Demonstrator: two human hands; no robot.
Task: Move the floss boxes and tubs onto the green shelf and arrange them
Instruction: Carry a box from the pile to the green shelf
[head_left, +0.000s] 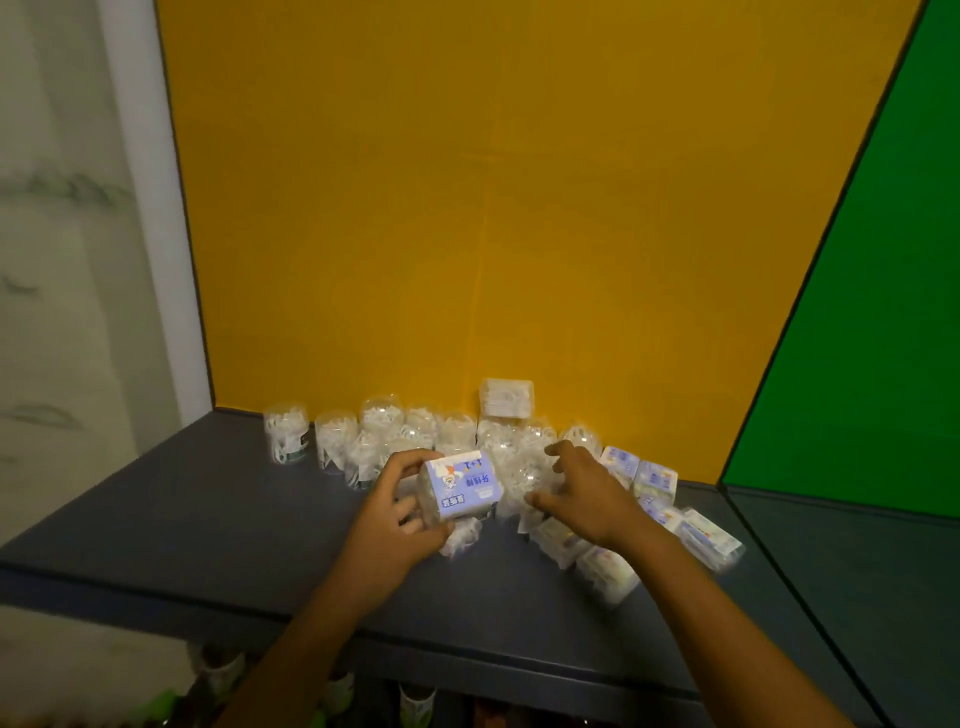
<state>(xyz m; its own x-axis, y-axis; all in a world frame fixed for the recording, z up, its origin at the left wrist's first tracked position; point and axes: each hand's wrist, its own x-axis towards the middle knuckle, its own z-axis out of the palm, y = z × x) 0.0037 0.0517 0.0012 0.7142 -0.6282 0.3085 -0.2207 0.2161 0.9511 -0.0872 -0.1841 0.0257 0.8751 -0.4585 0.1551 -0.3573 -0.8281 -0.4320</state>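
My left hand grips a floss box with a blue label, lifted a little above the dark shelf in front of the yellow back panel. My right hand hovers with spread fingers over the pile just right of that box, holding nothing. Several clear tubs of white floss picks stand along the back. One clear box sits on top of the tubs. Several more blue-labelled boxes lie jumbled at the right.
The green-backed shelf bay adjoins on the right, past a thin dark divider. A white wall and post lie to the left. Bottles show on a lower level under the shelf's front edge.
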